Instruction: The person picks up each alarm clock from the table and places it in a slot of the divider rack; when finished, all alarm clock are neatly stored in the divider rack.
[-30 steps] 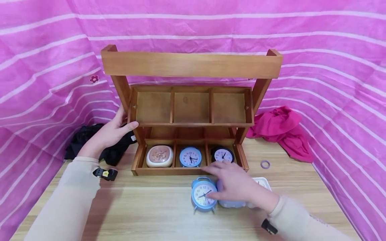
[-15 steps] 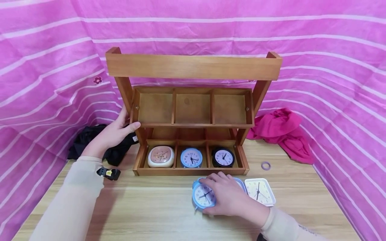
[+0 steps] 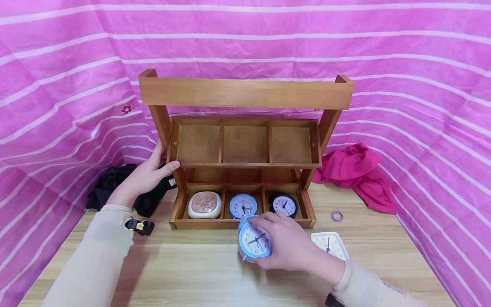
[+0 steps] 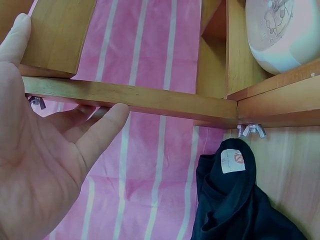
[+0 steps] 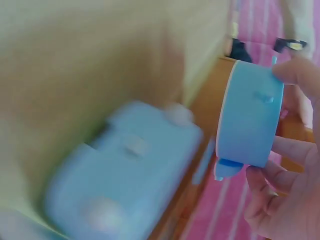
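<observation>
My right hand (image 3: 285, 241) grips a round light-blue alarm clock (image 3: 255, 242) by its sides, in front of the rack's lower tray. In the right wrist view the clock's blue side (image 5: 250, 115) shows between thumb and fingers, raised off the table. My left hand (image 3: 151, 172) holds the left side of a two-tier wooden rack (image 3: 245, 92), thumb at the upper tray's corner, fingers behind the post. Its lower tray holds a cream-and-pink clock (image 3: 204, 205) at left, a blue round clock (image 3: 243, 205) in the middle and a black round clock (image 3: 284, 204) at right. Each upper compartment is bare.
A white square clock (image 3: 330, 244) lies right of my right hand. Blurred in the right wrist view, a light-blue rounded object (image 5: 125, 170) lies below the held clock. A purple ring (image 3: 337, 216), red cloth (image 3: 354, 177) and black cloth (image 3: 111, 183) lie around the rack.
My right hand has closed around the light-blue alarm clock and moved it slightly left and up toward the rack. My left hand keeps its hold on the rack.
</observation>
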`<state>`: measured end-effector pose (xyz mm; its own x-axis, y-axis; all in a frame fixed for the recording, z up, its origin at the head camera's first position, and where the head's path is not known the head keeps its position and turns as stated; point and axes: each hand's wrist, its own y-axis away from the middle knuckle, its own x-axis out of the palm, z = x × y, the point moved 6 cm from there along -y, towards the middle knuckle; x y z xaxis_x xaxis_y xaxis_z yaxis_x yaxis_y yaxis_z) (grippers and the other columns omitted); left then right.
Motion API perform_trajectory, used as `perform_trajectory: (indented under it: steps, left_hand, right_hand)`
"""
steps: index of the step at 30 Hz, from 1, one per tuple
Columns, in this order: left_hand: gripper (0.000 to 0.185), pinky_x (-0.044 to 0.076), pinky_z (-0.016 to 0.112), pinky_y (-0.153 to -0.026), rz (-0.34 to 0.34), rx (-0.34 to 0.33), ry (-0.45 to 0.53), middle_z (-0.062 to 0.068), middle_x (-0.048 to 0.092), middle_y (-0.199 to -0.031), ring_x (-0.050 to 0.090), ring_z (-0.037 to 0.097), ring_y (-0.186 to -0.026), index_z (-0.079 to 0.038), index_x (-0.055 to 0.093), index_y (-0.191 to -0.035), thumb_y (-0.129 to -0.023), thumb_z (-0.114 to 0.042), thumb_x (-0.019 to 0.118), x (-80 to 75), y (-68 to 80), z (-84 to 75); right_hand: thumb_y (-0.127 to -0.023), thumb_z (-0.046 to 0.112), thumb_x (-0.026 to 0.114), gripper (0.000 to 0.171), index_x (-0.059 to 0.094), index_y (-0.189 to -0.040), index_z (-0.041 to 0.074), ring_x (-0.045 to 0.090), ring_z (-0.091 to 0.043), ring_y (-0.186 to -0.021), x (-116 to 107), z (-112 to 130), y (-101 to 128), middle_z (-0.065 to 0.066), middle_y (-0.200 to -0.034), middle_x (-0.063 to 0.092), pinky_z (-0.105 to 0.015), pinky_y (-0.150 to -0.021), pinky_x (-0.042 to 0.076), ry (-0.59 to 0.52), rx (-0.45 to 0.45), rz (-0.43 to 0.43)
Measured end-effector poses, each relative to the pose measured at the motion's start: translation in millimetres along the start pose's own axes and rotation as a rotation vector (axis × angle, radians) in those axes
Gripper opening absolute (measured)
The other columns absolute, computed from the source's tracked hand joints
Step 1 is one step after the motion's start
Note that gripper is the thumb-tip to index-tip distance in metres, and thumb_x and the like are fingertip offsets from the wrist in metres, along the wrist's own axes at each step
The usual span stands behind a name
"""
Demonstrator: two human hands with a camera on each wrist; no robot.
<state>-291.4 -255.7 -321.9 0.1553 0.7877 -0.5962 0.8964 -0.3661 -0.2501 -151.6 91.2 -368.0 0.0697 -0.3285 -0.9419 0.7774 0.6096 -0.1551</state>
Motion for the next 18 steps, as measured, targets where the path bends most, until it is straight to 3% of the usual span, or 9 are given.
perform_trajectory:
  steps: [4,7,13,18]
  left_hand:
    - [0.099,0.029,0.071,-0.115,0.000,-0.002,-0.010,0.027,0.027,-0.165,0.038,0.051,-0.145,-0.045,-0.014,-0.164,-0.106,-0.019,0.062,-0.6,0.5,0.8]
    - [0.099,0.029,0.071,-0.115,-0.001,-0.002,-0.012,0.026,0.027,-0.166,0.038,0.051,-0.145,-0.045,-0.014,-0.164,-0.106,-0.020,0.062,-1.0,-0.2,1.0]
    - [0.099,0.029,0.070,-0.116,-0.002,-0.010,-0.008,0.023,0.024,-0.168,0.036,0.049,-0.147,-0.047,-0.014,-0.163,-0.106,-0.021,0.062,-0.7,0.1,2.3]
    - [0.099,0.030,0.071,-0.115,-0.003,0.001,-0.019,0.025,0.025,-0.168,0.036,0.051,-0.147,-0.045,-0.014,-0.164,-0.106,-0.020,0.062,-4.0,0.1,-0.8]
  right_hand:
    - [-0.067,0.053,0.092,0.090,0.063,-0.145,0.020,0.055,-0.016,-0.113,-26.4,8.8,-14.7,0.004,-0.130,0.065,-0.038,-0.088,0.054,-0.044,-0.049,-0.046]
    - [-0.065,0.052,0.093,0.092,0.061,-0.146,0.021,0.052,-0.016,-0.112,-50.1,16.1,-29.4,0.004,-0.130,0.063,-0.035,-0.085,0.054,-0.050,-0.094,-0.108]
    - [-0.068,0.046,0.096,0.092,0.060,-0.148,0.019,0.049,-0.019,-0.116,-99.2,30.5,-67.0,-0.001,-0.132,0.060,-0.034,-0.086,0.055,-0.053,-0.145,-0.197]
    - [-0.071,0.042,0.095,0.091,0.059,-0.149,0.016,0.048,-0.024,-0.118,-127.5,38.7,-106.1,-0.007,-0.134,0.059,-0.036,-0.088,0.053,-0.043,-0.173,-0.251]
